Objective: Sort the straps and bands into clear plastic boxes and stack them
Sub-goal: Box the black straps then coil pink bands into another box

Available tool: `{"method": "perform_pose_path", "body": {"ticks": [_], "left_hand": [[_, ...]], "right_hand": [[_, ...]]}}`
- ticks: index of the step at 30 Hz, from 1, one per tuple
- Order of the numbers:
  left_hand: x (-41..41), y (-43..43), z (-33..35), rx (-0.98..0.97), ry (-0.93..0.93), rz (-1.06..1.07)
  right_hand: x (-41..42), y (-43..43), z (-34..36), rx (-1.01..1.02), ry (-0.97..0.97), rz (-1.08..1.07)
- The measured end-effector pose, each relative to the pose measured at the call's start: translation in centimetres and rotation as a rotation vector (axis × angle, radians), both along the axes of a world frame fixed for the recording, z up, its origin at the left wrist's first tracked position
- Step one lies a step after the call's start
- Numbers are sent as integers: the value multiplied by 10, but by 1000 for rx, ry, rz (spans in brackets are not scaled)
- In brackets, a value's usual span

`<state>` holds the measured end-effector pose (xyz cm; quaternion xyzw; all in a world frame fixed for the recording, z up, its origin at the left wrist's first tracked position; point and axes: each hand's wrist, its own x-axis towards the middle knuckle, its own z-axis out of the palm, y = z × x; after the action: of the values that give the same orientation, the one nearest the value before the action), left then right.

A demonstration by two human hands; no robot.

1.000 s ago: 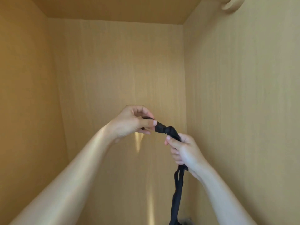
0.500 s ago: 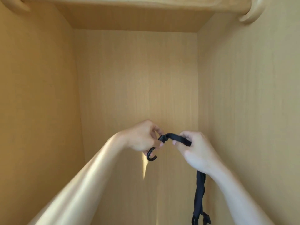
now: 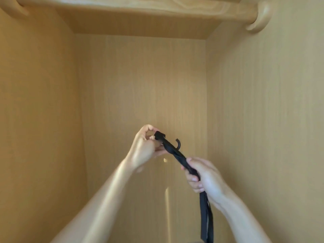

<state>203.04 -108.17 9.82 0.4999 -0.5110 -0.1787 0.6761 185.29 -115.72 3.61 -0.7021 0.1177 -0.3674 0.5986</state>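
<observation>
My left hand (image 3: pixel 145 149) pinched the folded top end of the black strap (image 3: pixel 177 153) inside the wooden wardrobe (image 3: pixel 140 81). My right hand (image 3: pixel 205 176) gripped it lower down, fingers curled round; its tail hung below, and a black hook (image 3: pixel 178 144) stood out between my hands.

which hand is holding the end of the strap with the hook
The left hand pinches the black strap at its top end, beside the hook. The right hand grips lower.

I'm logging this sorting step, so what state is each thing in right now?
Black strap: held taut between both hands, lower part hanging down.
Hook: free, curving upward off the strap, caught on nothing.
Left hand: pinches the strap's upper end.
Right hand: grips the strap lower down.
Wooden rail: bare across the top.
</observation>
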Motion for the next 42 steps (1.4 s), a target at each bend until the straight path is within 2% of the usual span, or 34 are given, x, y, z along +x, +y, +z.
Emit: {"method": "perform_pose_path", "body": {"ticks": [4,9,18,20,23,26,31,34,37,40,42], "left_hand": [[-8,6,3,-44,32,0],[-14,17,10,44,115,-191],[-16,27,7,256,-146,-325],[-15,25,6,354,-281,-248],[-17,20,1,461,-470,-21],[-25,11,-6,432,-482,156],[-32,0,-20,191,-411,453],[-36,-3,-24,23,-248,496],[-41,-1,-20,-156,48,363],[-47,4,-13,-229,328,128],[-47,9,-5,-242,439,-74]], "right_hand": [[6,3,-13,62,-50,110],[-2,-9,-13,-37,-11,184],[-14,-32,4,-136,33,-14],[-16,-33,7,-145,17,-86],[-18,-30,11,-213,5,-226],[-18,-22,11,-279,2,-248],[-11,2,8,-269,-90,-239],[1,16,8,-163,-155,-249],[8,24,8,-30,-142,-115],[15,25,5,-44,48,24],[20,21,0,-30,135,99]]}}
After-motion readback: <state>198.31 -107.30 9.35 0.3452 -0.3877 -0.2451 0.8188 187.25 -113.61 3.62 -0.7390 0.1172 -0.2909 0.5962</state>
